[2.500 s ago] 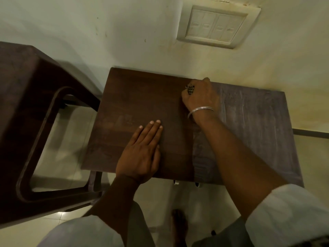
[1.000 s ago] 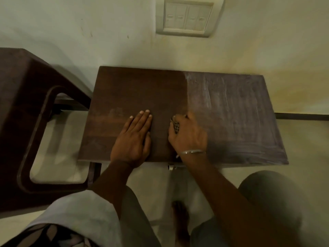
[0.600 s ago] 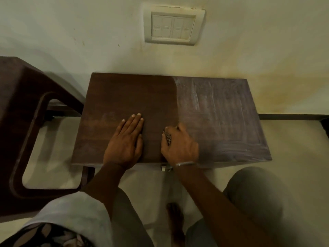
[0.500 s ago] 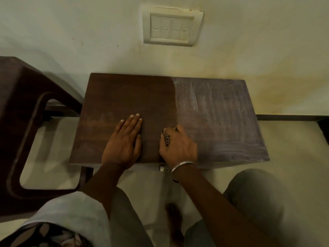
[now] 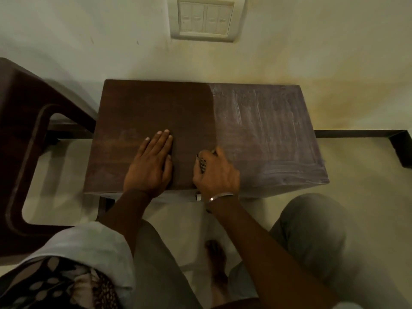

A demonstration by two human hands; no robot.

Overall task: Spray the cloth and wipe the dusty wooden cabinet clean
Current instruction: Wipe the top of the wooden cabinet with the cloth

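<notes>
The wooden cabinet point(image 5: 267, 134) stands against the wall. Its left half is dark and clean, its right half grey with streaked dust. My left hand point(image 5: 148, 167) lies flat on the clean part near the front edge, fingers straight. My right hand point(image 5: 215, 172) sits beside it at the line between clean and dusty wood, fingers curled round a small dark patterned cloth point(image 5: 202, 163), pressing it on the top. Only a scrap of the cloth shows at my thumb. No spray bottle is in view.
A dark brown plastic chair point(image 5: 26, 134) stands close on the left of the cabinet. A white switch plate point(image 5: 206, 18) is on the wall above. A dark skirting strip point(image 5: 361, 133) runs along the floor at right. My knees and one bare foot are below.
My right hand pulled the cloth from the far edge back to the front edge along the clean-dusty line, then stayed there. My left hand kept its place.
</notes>
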